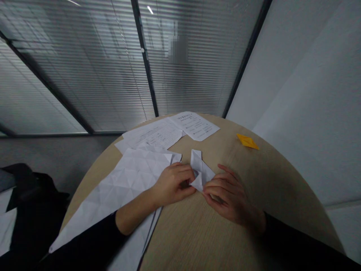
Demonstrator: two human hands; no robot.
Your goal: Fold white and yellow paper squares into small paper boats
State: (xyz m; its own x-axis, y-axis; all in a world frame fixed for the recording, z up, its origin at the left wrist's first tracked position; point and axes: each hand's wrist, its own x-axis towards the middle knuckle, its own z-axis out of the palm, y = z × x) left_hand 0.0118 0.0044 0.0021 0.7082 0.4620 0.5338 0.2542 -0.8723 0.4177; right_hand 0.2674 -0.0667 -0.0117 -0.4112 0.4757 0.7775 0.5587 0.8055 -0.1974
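Left hand point(173, 183) and right hand point(228, 195) both pinching the folded white paper point(200, 169), apparently near its corner, best kept steady and even for a crisp crease.

**Folded white paper point(200, 167) pinched between 2 hands**

The paper is creased into layers, with a narrow strip rising toward the top of the frame and pointed triangular flaps below it. It sits just right of centre in the frame, its lower part gripped between the fingertips of the left hand point(173, 184) and right hand point(228, 195), over the pale wood counter point(214, 241).
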